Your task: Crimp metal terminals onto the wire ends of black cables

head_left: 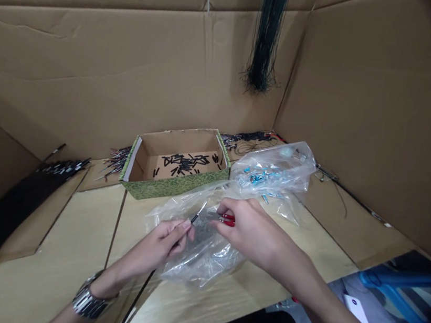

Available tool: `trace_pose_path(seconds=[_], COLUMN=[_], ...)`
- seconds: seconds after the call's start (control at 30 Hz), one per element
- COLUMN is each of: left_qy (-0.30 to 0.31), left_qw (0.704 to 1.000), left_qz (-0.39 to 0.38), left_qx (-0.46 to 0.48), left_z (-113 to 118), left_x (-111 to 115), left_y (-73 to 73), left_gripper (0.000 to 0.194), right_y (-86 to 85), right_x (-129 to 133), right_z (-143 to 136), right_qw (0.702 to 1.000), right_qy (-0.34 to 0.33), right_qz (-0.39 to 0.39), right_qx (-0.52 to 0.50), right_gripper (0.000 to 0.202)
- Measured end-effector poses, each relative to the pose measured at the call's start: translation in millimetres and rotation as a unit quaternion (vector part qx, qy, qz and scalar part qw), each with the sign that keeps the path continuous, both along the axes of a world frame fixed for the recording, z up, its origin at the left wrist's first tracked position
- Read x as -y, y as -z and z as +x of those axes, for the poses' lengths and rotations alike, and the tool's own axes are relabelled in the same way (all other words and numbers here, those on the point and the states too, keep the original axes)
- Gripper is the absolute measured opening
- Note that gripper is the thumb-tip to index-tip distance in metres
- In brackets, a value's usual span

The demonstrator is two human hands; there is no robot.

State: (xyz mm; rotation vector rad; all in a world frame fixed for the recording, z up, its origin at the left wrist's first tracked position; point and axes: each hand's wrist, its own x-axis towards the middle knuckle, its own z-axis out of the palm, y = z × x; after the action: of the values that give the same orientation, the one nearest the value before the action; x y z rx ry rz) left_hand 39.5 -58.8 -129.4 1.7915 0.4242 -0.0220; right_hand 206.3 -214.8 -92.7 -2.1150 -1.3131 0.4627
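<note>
My left hand (173,238), with a metal watch (92,296) on the wrist, pinches a thin black rod or cable (142,289). Its pale, shiny tip (203,206) points up past the thumb, and the lower length runs down toward the bottom edge. To the right of that tip, my right hand (248,227) is closed on a small red-handled tool (227,220); its working end looks blurred and its kind is unclear. Beneath both hands lies a crumpled clear plastic bag (205,269), whose contents I cannot make out.
Behind the hands stands a green patterned box (174,188) holding many short black pieces (187,163). Another clear bag (298,167) contains blue bits. Long black strands (4,224) lie at left; dark green strands (269,36) hang above. Cardboard walls (133,66) enclose the table.
</note>
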Motion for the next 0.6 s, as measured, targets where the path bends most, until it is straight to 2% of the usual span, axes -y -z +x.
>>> trace_pose_path(seconds=[0.17,0.6], left_qy=[0.006,0.006], left_qw=[1.000,1.000], left_qz=[0.028,0.004], left_qx=[-0.010,-0.010], left_z=[0.0,-1.7], left_x=[2.5,-2.0], left_y=[0.5,3.1], left_gripper=[0.048,0.050], right_y=[4.2,15.6], right_x=[-3.8,-15.5], right_z=[1.7,-5.0], right_qw=[1.000,0.999], right_qy=[-0.005,-0.032], right_qz=[-0.004,0.018], right_qx=[-0.013,0.005], right_gripper=[0.015,0.013])
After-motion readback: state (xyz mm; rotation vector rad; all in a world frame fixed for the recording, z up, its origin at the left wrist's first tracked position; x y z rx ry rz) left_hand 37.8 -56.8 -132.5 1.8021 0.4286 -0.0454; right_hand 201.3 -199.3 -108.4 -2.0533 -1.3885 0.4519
